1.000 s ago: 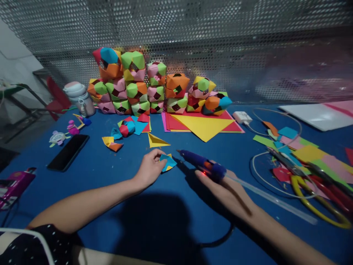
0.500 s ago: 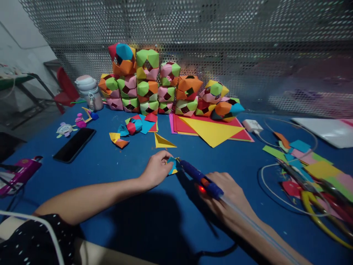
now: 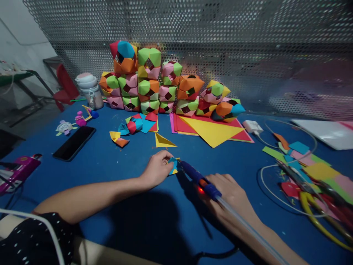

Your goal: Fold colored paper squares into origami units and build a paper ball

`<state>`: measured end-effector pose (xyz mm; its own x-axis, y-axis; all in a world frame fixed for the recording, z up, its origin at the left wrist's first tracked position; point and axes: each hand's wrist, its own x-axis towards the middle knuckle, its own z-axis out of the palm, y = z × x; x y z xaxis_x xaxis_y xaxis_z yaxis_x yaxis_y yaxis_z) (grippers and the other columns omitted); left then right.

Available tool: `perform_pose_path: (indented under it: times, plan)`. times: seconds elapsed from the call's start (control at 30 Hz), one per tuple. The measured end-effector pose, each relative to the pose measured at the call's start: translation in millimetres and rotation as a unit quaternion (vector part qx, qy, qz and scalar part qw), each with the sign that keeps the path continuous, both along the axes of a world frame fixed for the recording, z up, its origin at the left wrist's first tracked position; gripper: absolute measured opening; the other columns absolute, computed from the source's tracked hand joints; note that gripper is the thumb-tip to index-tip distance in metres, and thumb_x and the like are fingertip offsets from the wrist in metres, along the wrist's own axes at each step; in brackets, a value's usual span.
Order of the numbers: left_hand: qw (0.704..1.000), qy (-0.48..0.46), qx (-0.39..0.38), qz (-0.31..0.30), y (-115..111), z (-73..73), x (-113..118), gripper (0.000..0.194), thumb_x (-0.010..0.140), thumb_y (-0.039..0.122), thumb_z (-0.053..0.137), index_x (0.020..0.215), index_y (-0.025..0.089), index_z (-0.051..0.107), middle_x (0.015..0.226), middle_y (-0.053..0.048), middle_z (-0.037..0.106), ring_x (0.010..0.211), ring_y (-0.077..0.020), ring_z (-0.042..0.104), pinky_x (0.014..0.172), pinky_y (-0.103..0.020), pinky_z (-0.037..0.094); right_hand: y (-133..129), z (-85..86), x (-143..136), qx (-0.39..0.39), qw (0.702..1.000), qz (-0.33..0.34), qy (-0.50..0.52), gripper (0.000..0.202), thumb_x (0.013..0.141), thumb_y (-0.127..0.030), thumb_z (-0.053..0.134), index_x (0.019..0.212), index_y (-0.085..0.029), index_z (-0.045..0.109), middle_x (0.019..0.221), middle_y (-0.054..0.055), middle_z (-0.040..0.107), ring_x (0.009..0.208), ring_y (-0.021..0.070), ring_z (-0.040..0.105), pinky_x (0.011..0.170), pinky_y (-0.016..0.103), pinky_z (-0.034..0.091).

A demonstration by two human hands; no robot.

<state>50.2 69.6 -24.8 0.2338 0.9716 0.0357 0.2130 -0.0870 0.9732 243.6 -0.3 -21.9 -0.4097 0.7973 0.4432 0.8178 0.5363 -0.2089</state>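
Observation:
Between the fingertips of my left hand is a small folded paper piece, blue with yellow, close to the blue tabletop. My right hand is closed around a blue glue gun with a red light glowing on it and a clear glue stick trailing from its back. The gun's nozzle is at the right edge of the paper piece; whether it touches cannot be made out. Just beyond lies a yellow folded triangle. An orange and yellow folded piece rests to its left.
Stacked paper balls line the back by a perforated metal panel. Coloured sheets lie before them. A phone and bottle are left; yellow-handled scissors, paper scraps and a white charger are right.
Almost nothing differs. Both hands keep their hold, with the nozzle still at the paper piece, while the camera view has shifted slightly.

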Motion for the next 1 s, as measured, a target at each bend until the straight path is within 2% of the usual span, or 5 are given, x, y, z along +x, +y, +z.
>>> perform_pose_path:
  times: [0.57, 0.8, 1.0]
  plan:
    - [1.000, 0.006, 0.001, -0.008, 1, -2.2, 0, 0.002, 0.070, 0.016, 0.054, 0.069, 0.015, 0.053, 0.058, 0.006, 0.043, 0.052, -0.0068, 0.037, 0.049, -0.019, 0.029, -1, 4.1, -2, 0.005, 1.000, -0.009, -0.003, 0.019, 0.087, -0.026, 0.043, 0.072, -0.018, 0.051, 0.061, 0.002, 0.054, 0.057, 0.0168, 0.047, 0.060, 0.028, 0.030]
    - [1.000, -0.022, -0.016, -0.004, 2, -6.0, 0, 0.003, 0.067, 0.014, 0.054, 0.070, 0.014, 0.053, 0.059, 0.006, 0.047, 0.053, -0.0064, 0.041, 0.051, -0.019, 0.031, -2, 5.4, 1, -0.019, 1.000, -0.009, -0.006, 0.021, 0.087, -0.028, 0.042, 0.073, -0.017, 0.054, 0.063, 0.003, 0.057, 0.057, 0.0166, 0.049, 0.060, 0.028, 0.031]
    - [0.995, -0.078, -0.059, 0.015, 4, -9.4, 0, 0.010, 0.069, 0.020, 0.058, 0.075, 0.015, 0.052, 0.060, 0.006, 0.050, 0.053, -0.0069, 0.045, 0.051, -0.019, 0.033, -2, 12.0, 0, -0.033, 0.999, -0.015, 0.024, 0.023, 0.087, -0.031, 0.043, 0.071, -0.019, 0.055, 0.062, 0.003, 0.058, 0.055, 0.0163, 0.049, 0.058, 0.028, 0.032]
